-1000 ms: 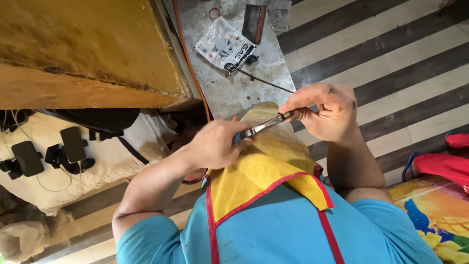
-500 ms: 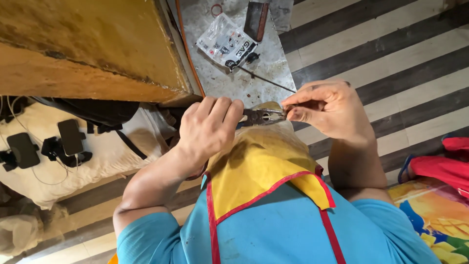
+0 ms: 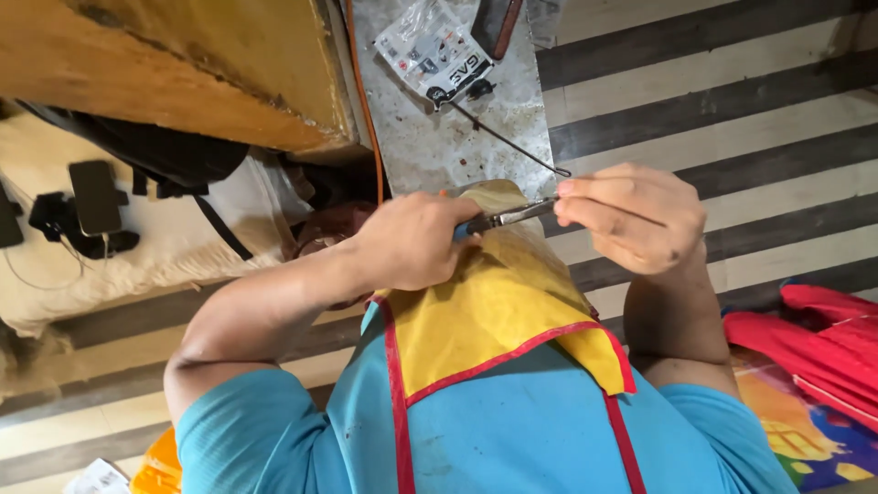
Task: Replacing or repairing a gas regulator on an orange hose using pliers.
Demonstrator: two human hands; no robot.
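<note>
Slim blue-handled metal pliers [image 3: 498, 220] are gripped by the closed left hand [image 3: 412, 240] above a yellow cloth [image 3: 494, 302]; their tip is pinched by right hand [image 3: 631, 215]. Likely light, rigid, best held by handles.

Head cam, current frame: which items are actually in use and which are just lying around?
In use:
left hand gripping the pliers
right hand pinching at the plier tips
yellow cloth under both hands

Lying about:
plastic packet
thin metal rod
orange cable
phone
red bag
</note>
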